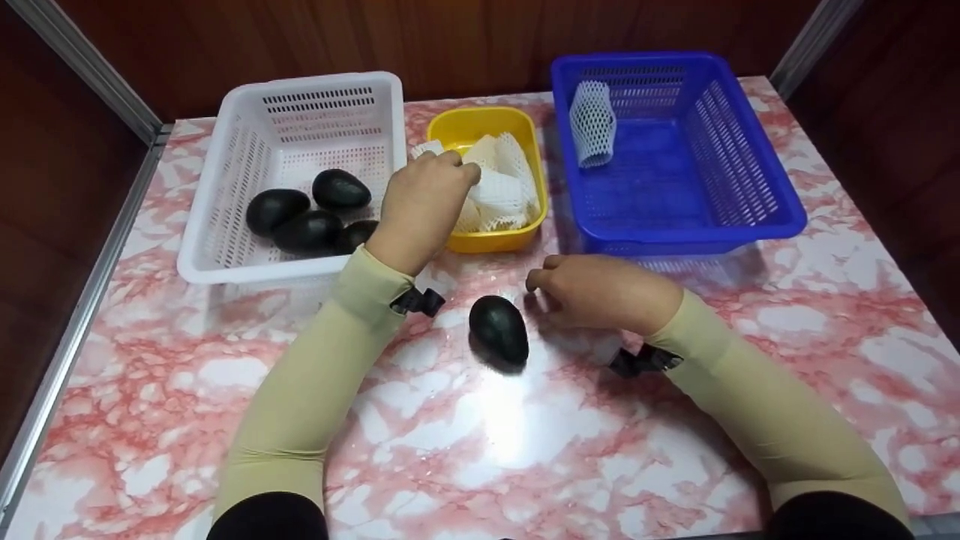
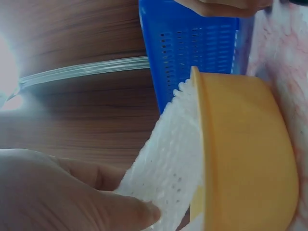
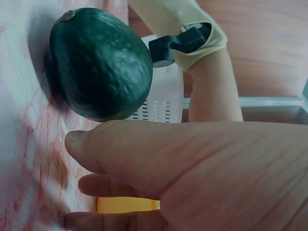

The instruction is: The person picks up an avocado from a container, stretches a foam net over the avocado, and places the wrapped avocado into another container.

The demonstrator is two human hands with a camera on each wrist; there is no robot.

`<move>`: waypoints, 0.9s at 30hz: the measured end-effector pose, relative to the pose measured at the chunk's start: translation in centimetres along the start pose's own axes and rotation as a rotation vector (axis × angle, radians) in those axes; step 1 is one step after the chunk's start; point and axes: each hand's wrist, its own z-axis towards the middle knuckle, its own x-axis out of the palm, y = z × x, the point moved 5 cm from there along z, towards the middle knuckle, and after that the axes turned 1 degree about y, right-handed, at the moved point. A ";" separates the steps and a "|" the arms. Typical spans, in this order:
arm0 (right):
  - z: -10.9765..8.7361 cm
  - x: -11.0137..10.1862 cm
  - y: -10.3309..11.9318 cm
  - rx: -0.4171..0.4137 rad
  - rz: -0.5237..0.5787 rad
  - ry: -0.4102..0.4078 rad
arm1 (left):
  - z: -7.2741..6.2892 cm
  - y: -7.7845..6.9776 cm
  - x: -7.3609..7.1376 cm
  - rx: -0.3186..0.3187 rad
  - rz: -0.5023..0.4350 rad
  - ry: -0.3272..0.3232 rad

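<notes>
My left hand (image 1: 427,206) is over the yellow bin (image 1: 495,241). In the left wrist view its thumb and fingers pinch a white foam net sleeve (image 2: 161,159), part of which lies inside the bin's rim. More foam nets (image 1: 501,187) are heaped in that bin. A dark green avocado (image 1: 499,331) lies on the table between my forearms. To its right, my right hand (image 1: 604,292) hovers at the table with loosely bent fingers, holding nothing. The right wrist view shows the avocado (image 3: 101,65) just beyond the thumb, apparently apart from it.
At the left stands a white basket (image 1: 232,276) with several avocados (image 1: 309,232) in it. A blue basket (image 1: 682,234) at the right back holds one netted foam sleeve (image 1: 592,124) against its left wall. Wooden panels (image 1: 480,45) border the marbled table.
</notes>
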 end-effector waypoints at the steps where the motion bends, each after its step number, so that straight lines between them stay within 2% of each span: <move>1: 0.0 0.0 0.0 0.004 0.000 0.005 | 0.0 0.0 0.0 -0.002 0.001 -0.001; 4: 0.0 0.0 0.0 0.002 -0.002 0.002 | -0.1 0.1 -0.2 -0.004 -0.019 -0.013; 11: -0.1 0.0 0.1 -0.050 0.003 -0.064 | -0.6 0.1 -1.2 -0.007 -0.088 -0.070; 19: -0.3 0.0 -0.1 -0.027 0.014 -0.033 | -2.3 -0.4 -2.6 0.028 -0.131 -0.143; 22: -0.3 0.0 -0.1 -0.020 0.016 -0.020 | -3.2 -0.6 -3.3 0.054 -0.149 -0.198; 27: -0.2 0.1 0.0 -0.018 0.009 -0.005 | -5.4 -0.6 -4.1 0.142 -0.180 -0.335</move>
